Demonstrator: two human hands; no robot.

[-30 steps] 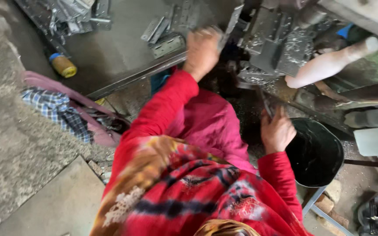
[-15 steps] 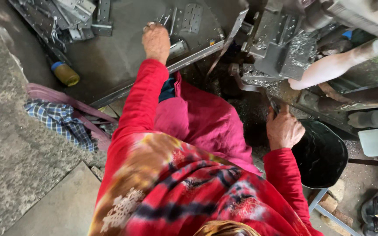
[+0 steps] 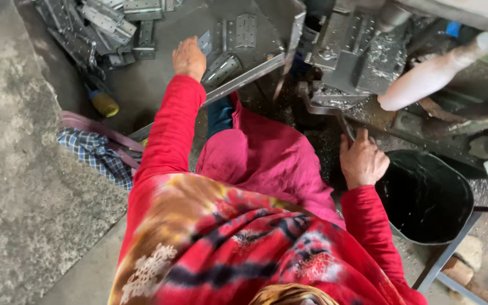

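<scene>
My left hand (image 3: 188,58) stretches forward in a red sleeve onto a grey metal tray (image 3: 170,85). It rests among loose metal hinge plates (image 3: 238,33). Its fingers curl down over a small plate (image 3: 205,41) and are hidden, so I cannot tell if they grip it. My right hand (image 3: 362,162) is closed around a thin, bent metal lever (image 3: 343,121). That lever runs up to a grey press machine (image 3: 357,51) covered in metal chips. My pink-clothed knees fill the space between both arms.
A heap of hinge plates (image 3: 103,22) lies at the tray's far left. A yellow bottle (image 3: 104,104) and a checked cloth (image 3: 94,152) sit at the left. A black bucket (image 3: 425,197) stands under my right hand. A white handle (image 3: 430,76) juts from the machine.
My left hand has moved forward and left, from the tray's near edge out onto the tray among the plates. My right hand has stayed on the lever.
</scene>
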